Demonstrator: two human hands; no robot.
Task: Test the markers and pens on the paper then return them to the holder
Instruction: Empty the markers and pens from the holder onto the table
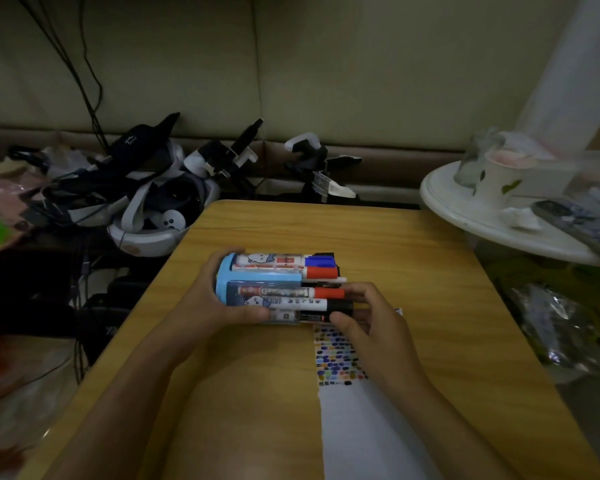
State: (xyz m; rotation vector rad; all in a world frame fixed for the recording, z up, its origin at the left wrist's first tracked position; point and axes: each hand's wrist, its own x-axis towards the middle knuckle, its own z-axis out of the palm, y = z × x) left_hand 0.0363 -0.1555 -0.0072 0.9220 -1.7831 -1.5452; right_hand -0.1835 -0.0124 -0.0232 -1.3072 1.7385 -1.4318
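A clear holder with a light blue base lies tipped on its side above the wooden table, its mouth pointing right. Several markers with blue, red and black caps stick out of it. My left hand grips the holder around its base end. My right hand pinches the black-capped marker at the mouth, thumb beneath and fingers on top. A white paper covered in small coloured test marks lies under my right hand.
A pile of headsets, straps and cables sits off the table's left edge. Black and white gripper tools lie behind the table. At right, a round white tray carries a paper cup and a remote.
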